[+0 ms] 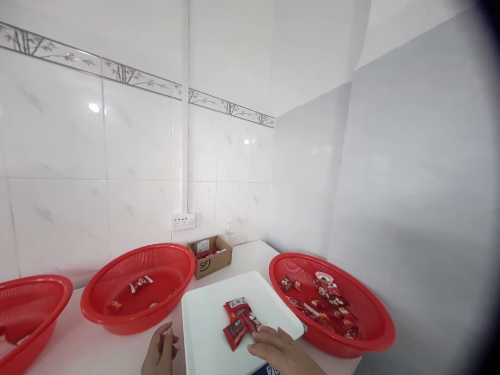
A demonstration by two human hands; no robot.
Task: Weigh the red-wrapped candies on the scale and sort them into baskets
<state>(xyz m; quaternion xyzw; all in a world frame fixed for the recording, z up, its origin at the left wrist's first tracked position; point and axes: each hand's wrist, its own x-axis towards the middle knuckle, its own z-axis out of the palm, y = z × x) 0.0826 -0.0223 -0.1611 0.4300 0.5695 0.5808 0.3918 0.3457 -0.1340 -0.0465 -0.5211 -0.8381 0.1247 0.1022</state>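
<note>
Several small red snack packets (pixel 236 333) lie in a loose pile on a white tray (pixel 207 333). Over the pile's near right edge is my right hand (pixel 283 351), its fingers stretched out and open. Its fingertips are at the rightmost packet (pixel 252 321), whose lower end they partly hide; I cannot tell whether they touch it. Just left of the tray, my left hand (pixel 159 351) is closed loosely, thumb against the curled fingers, with nothing visible in it. A blue panel with pale digits (pixel 269 370) shows below the tray's front edge, partly behind my right hand.
To the right, a red basket (pixel 375 341) holds many wrapped packets. Another red basket (pixel 128 325) with a few packets stands left, and a third (pixel 42 328) is cut off at the left edge. Behind are a cardboard box (pixel 219 263) and a clear bottle (pixel 229 232) by the wall.
</note>
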